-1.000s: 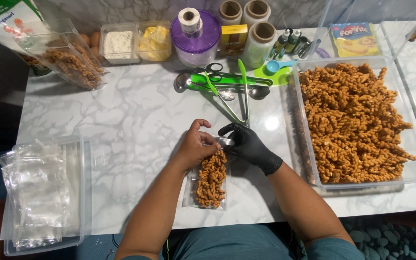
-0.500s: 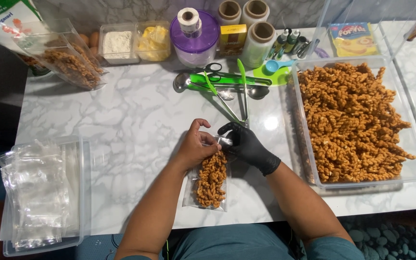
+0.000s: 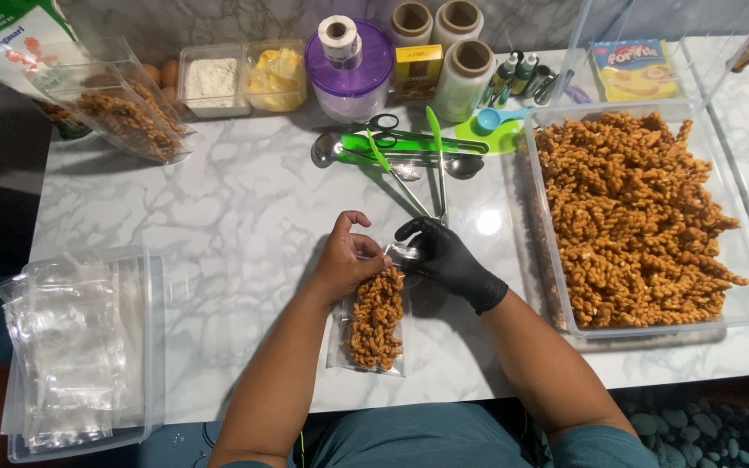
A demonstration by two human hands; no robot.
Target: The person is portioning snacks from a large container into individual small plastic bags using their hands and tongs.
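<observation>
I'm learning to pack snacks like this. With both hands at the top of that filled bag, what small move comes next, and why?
Probably pressing the mouth of the small clear bag shut. It lies flat on the marble table, filled with twisted snacks, and the bare left hand and black-gloved right hand both pinch its open top edge, so closing it seems the natural step.

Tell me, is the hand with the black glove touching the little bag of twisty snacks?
Touching. The head view shows the gloved right hand pinching the top of the small clear snack bag, with the bare left hand gripping it too.

Orange-brown twisted snacks (image 3: 375, 317), a black glove (right hand (image 3: 446, 256)), white grey-veined marble table (image 3: 218, 208), green tongs (image 3: 409, 165).
</observation>
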